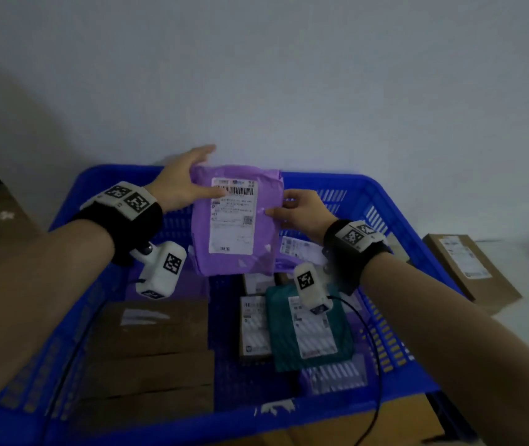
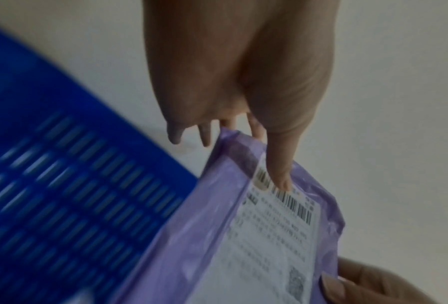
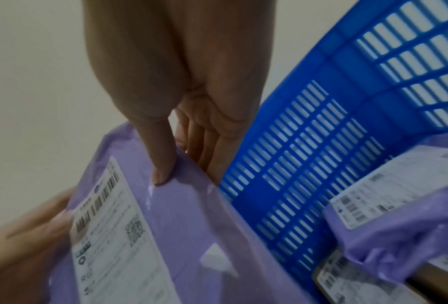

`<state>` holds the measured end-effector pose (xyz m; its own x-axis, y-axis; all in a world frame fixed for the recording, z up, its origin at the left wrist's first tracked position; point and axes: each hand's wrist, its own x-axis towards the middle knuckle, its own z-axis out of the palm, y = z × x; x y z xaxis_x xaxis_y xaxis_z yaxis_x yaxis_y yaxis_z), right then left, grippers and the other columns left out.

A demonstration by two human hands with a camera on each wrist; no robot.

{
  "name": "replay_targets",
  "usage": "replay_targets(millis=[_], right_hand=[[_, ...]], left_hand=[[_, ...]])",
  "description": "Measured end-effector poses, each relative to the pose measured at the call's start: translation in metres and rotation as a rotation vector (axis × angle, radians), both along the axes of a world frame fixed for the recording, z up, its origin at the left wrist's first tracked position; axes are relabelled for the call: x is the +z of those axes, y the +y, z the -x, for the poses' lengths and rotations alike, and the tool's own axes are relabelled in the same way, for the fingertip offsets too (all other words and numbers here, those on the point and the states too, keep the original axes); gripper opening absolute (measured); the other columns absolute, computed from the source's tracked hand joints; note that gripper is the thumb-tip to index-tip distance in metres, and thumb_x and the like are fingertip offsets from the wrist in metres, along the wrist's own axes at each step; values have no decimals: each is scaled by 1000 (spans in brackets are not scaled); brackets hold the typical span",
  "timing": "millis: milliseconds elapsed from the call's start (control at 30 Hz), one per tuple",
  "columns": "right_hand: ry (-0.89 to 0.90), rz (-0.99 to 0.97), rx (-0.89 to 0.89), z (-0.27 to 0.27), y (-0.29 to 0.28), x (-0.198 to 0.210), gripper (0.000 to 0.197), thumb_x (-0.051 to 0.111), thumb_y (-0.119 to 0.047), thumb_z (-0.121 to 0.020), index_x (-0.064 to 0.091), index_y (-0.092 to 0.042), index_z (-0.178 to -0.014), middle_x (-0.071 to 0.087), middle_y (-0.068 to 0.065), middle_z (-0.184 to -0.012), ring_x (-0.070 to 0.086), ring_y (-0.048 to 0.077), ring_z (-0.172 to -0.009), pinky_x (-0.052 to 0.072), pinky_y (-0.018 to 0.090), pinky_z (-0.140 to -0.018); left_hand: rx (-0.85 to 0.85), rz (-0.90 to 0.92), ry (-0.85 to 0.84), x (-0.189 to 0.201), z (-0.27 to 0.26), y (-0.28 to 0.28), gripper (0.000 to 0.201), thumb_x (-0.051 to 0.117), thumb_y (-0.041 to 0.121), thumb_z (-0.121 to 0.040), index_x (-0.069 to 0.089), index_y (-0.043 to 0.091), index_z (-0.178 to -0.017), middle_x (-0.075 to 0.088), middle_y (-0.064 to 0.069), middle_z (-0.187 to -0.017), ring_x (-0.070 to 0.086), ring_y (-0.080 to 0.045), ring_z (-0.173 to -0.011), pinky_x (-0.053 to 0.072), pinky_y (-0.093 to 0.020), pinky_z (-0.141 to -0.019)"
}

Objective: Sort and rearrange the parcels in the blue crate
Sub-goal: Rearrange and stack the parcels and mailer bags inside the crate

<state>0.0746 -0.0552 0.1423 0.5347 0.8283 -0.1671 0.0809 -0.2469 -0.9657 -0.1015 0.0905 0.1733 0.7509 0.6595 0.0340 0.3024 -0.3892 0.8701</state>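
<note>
1. Behind everything stands a plain pale wall (image 1: pixel 321 75).
2. Below the wall sits a big blue crate (image 1: pixel 395 201) with little slots in its sides.
3. Brown cardboard boxes (image 1: pixel 150 349) lie flat in the crate on the left side.
4. Up over the far part of the crate is a purple parcel (image 1: pixel 263 239) with a white label (image 1: pixel 232 217) facing up, and both hands hold it.
5. A teal parcel (image 1: pixel 281 342) lies in the crate on the right, partly on top of a small box with a label (image 1: pixel 253 326).
6. Another purple parcel (image 3: pixel 388 242) lies by the crate's right wall.
7. One more brown box (image 1: pixel 472 268) sits outside the crate, to the right.
8. Her left hand (image 1: pixel 179 185) grips the parcel's top left edge, thumb on the label's barcode and fingers behind.
9. Her right hand (image 1: pixel 301 210) pinches the parcel's right edge, thumb on the front and fingers behind.
</note>
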Motion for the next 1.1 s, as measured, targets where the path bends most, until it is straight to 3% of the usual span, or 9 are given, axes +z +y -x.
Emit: replay_targets(millis=[100,200,267,367,467,567,667,933,1100], right_hand=[[110,35,-59,-10,-9,-19,14,67,5,-81,62,-1,-92,66,14,-86,65,18,-68,59,31,-69],[178,69,-91,-14,-19,-43,20,66,6,-81,61,2,-100,68,9,-80,68,14,-61,61,29,-64],[143,153,-68,-14,-25,-59,19,65,6,-83,60,4,-101,65,9,-74,65,8,-53,59,26,-59],[-164,429,169,-24,-32,-80,21,66,-4,-85,61,6,-103,65,18,-86,61,15,-64,56,33,-67],[-710,781,585,-37,-42,-99,41,69,-24,-85,62,0,-117,64,18,-119,61,24,-104,47,33,-92],[-911,898,822,-41,-52,-124,85,75,-29,-78,30,-7,-146,33,14,-152,37,27,-137,32,33,-110],[-1049,947,984,-46,-62,-142,116,80,-41,-69,4,-15,-152,1,13,-160,8,29,-147,17,43,-117],[-1324,736,1442,-19,-61,-162,117,70,-64,-66,1,-24,-152,-9,10,-160,-4,30,-148,6,56,-117],[-1468,695,1616,-20,-62,-160,81,60,-35,-87,14,-20,-151,0,8,-161,0,22,-149,9,55,-117]], left_hand=[[104,426,4,-39,4,-8,70,74,8,-78,41,19,-139,60,-1,-119,56,-21,-115,50,-42,-92],[36,627,144,-69,4,-24,33,64,4,-86,60,17,-116,69,-2,-101,68,-16,-86,59,-34,-70],[42,645,193,-89,1,-28,32,61,2,-88,60,11,-119,70,-6,-100,68,-18,-81,57,-28,-58],[107,710,262,-113,-2,-33,36,58,-1,-89,56,1,-125,65,-15,-116,63,-24,-87,52,-35,-75],[197,717,343,-132,-4,-34,39,54,-7,-89,52,-4,-129,61,-18,-117,60,-26,-86,45,-37,-85],[261,727,431,-145,-4,-34,42,54,-9,-88,51,-5,-130,58,-22,-127,59,-32,-103,46,-41,-87],[273,753,522,-152,-4,-37,43,53,-10,-89,49,-6,-131,57,-23,-129,55,-39,-118,46,-46,-91],[337,827,540,-158,-11,-44,42,50,-10,-89,49,-6,-131,56,-25,-130,54,-42,-118,43,-55,-100],[361,817,536,-154,-12,-42,42,52,-11,-88,51,-4,-130,57,-23,-129,55,-40,-118,43,-54,-99]])
